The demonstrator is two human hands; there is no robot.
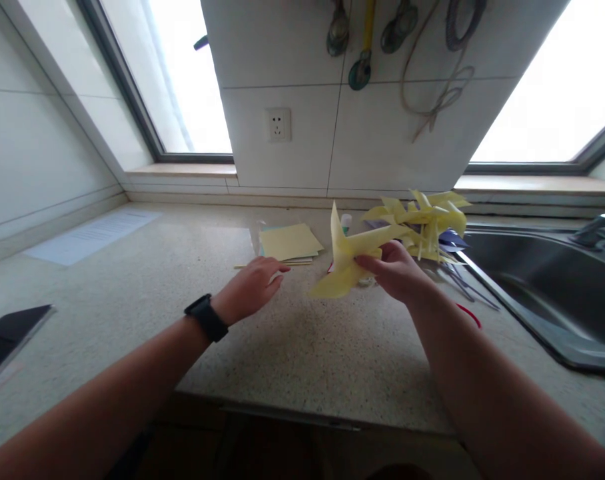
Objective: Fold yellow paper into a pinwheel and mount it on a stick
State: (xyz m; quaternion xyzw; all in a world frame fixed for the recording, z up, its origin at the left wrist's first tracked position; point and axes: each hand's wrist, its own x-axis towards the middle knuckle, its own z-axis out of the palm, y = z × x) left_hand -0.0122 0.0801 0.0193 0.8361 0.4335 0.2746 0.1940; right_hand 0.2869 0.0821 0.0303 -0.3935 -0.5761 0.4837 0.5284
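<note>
My right hand (395, 270) is closed on a yellow paper pinwheel (345, 257), pinching it near the middle with its blades spread out to the left. My left hand (255, 283), with a dark watch on the wrist, is just over the worktop, fingers stretched out and thumb apart. Thin sticks (302, 263) lie by its fingertips, along the front of a stack of yellow paper squares (290, 241). Behind the held pinwheel, a pile of other yellow paper pinwheels (427, 217) rests on the right, with some purple paper (452, 240) under it.
A steel sink (547, 287) borders the worktop on the right. Scissors-like dark blades (470, 287) and a red loop (470, 315) lie beside it. A white-capped tube (346, 221) stands behind the held pinwheel. Printed sheet (92, 235) and dark flat object (12, 333) lie left.
</note>
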